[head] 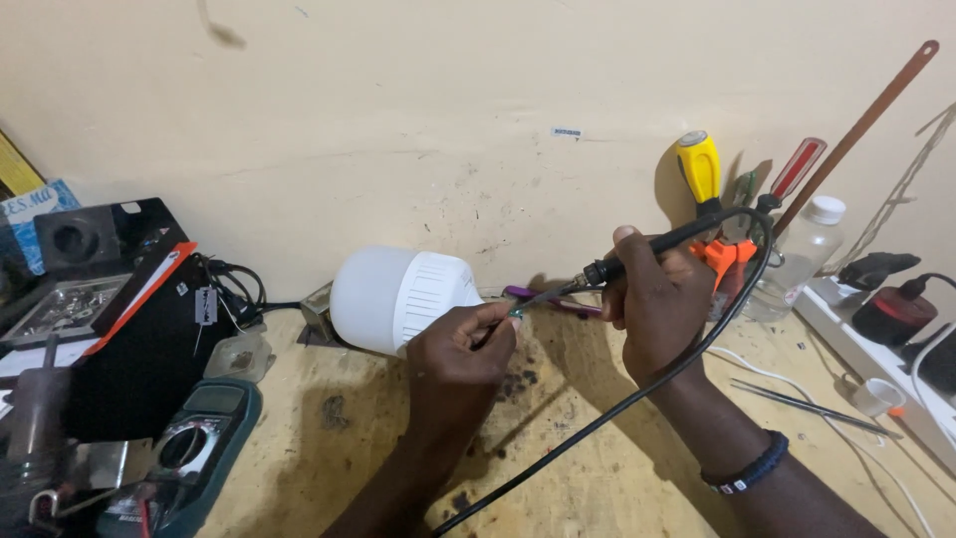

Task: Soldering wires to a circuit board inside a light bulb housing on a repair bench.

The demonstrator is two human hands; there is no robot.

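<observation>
Here the right hand [662,314] fingers clamp a soldering iron [637,257], left hand [460,354] fingers pinch a wire beside the clear bottle [797,261].

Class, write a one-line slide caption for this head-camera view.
Right hand touches soldering iron to the white bulb steadied by left hand.

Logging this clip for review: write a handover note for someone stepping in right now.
Left hand: pinches a small part at the base of the white LED bulb, which lies on its side on the workbench.
Right hand: grips the soldering iron, tip at that same spot.
Done: cannot tell whether the joint is made.
Left: the soldering at the bulb base appears under way.
Multimeter at left.
</observation>
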